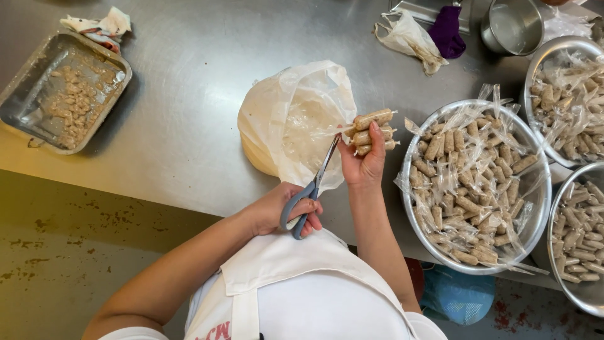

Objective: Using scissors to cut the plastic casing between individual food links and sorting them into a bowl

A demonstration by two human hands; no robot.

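Big steel table with three round metal bowls on the right side, all heaped with little plastic-wrapped rolls. One small steel pot sits up top, and one rectangular tray of crumbs is on the far left. One open plastic bag sits in the middle. The left hand has its fingers curled through the handles of one pair of grey scissors, blades pointing up at the bundle. The right hand pinches three wrapped rolls just above the bag's edge.
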